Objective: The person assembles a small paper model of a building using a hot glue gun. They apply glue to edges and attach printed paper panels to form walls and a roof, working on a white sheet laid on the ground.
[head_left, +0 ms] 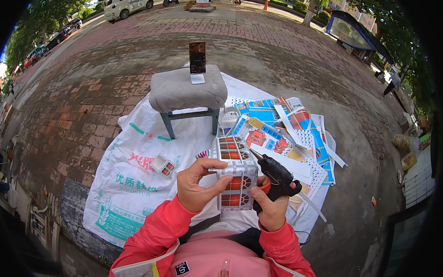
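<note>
My left hand (196, 185) grips a white box-shaped model (236, 172) with red and orange window panels, holding it from its left side, thumb on the top edge. My right hand (271, 211) is closed around a black glue gun (275, 177) with an orange trigger. The gun's nozzle points up-left and touches the model's upper right edge. Both sleeves are red. A smaller white piece with red panels (163, 166) lies on the white sack to the left of my hands.
A white printed sack (127, 184) covers the brick pavement. A grey cushioned stool (186, 92) stands on it with a phone (197, 57) propped upright on top. Colourful printed sheets and white strips (285, 131) lie to the right. A white van (126, 2) is parked far off.
</note>
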Demonstrator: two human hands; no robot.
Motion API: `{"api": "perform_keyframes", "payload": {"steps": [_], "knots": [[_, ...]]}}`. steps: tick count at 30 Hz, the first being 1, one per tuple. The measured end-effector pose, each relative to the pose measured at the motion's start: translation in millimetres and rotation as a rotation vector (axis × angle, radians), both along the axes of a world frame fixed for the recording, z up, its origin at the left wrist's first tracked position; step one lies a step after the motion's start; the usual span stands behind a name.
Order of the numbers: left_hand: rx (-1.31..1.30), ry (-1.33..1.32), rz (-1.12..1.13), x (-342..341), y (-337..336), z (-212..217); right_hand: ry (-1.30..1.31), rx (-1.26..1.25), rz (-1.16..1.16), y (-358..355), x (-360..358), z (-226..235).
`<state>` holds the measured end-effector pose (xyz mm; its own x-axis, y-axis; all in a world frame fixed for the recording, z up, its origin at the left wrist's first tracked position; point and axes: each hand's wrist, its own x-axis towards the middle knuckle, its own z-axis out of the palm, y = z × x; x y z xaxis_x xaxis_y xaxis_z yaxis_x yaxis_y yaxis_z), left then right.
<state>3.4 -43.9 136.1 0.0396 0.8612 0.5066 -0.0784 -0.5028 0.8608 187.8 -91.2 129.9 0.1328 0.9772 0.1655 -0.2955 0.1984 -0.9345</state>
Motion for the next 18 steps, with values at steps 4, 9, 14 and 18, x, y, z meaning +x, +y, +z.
{"api": "perform_keyframes", "payload": {"steps": [4,9,14,18], "knots": [[-0.048,-0.065,-0.038,0.3,-1.1,0.1,0.022,0.002,0.014,0.5,0.1,-1.6],[-0.061,-0.132,-0.071,0.4,-1.4,-0.1,0.028,-0.022,0.037,1.9,-0.1,-0.9],[-0.053,-0.114,-0.070,-1.7,-1.5,-0.9,0.024,-0.003,0.022,0.3,-0.9,-0.2],[-0.048,-0.103,-0.086,-2.8,-1.8,-1.7,0.022,-0.009,-0.016,0.5,-2.2,-0.4]]}}
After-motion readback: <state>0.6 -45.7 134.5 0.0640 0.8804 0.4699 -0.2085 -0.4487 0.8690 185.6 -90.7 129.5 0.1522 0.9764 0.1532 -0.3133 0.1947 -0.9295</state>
